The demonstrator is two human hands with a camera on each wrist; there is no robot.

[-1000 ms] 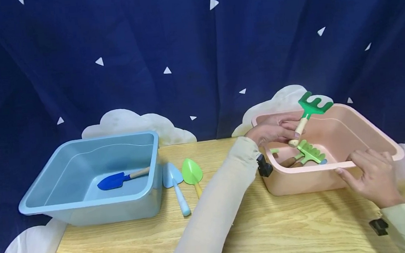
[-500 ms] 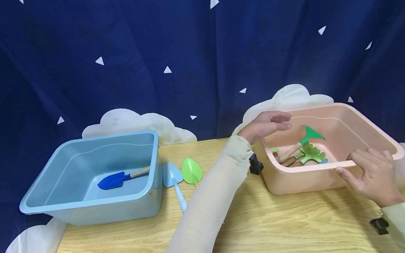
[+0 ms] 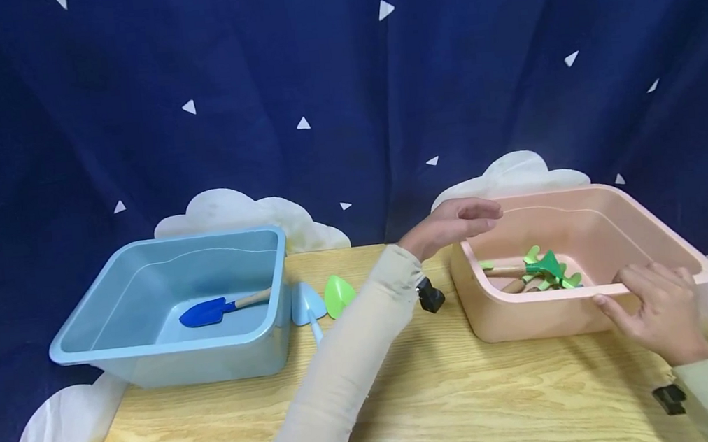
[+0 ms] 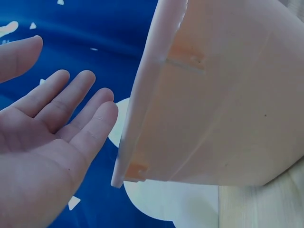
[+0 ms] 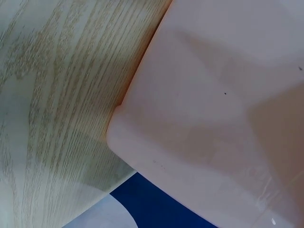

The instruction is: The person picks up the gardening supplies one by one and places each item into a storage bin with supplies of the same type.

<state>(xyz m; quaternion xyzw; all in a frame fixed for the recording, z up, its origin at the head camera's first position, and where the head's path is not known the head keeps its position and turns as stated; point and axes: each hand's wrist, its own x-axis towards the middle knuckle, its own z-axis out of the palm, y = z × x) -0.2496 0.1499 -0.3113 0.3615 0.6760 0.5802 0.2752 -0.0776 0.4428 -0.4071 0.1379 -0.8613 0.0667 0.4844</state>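
Note:
My left hand (image 3: 452, 225) is empty, its fingers extended at the left rim of the pink tub (image 3: 580, 313). The left wrist view shows the palm and loosely spread fingers (image 4: 92, 137) beside the tub's outer wall (image 4: 228, 95). With fingers over the front rim and thumb outside, my right hand (image 3: 655, 310) grips the tub near its front right corner. Inside the tub lies a dark green hand rake (image 3: 546, 267) with a wooden handle, on top of light green garden tools (image 3: 570, 280) that are partly hidden. The right wrist view shows only the tub wall (image 5: 213, 118), not the hand.
At the left stands a blue tub (image 3: 195, 361) with a dark blue trowel (image 3: 204, 313) inside. Between the tubs, a light blue trowel (image 3: 306, 302) and a green trowel (image 3: 338, 294) lie on the wooden table (image 3: 471, 400), partly behind my left forearm.
My left hand has let go of the green hand rake, which dropped into the pink tub and settled flat. The hand then drew back left. My right hand stayed on the rim.

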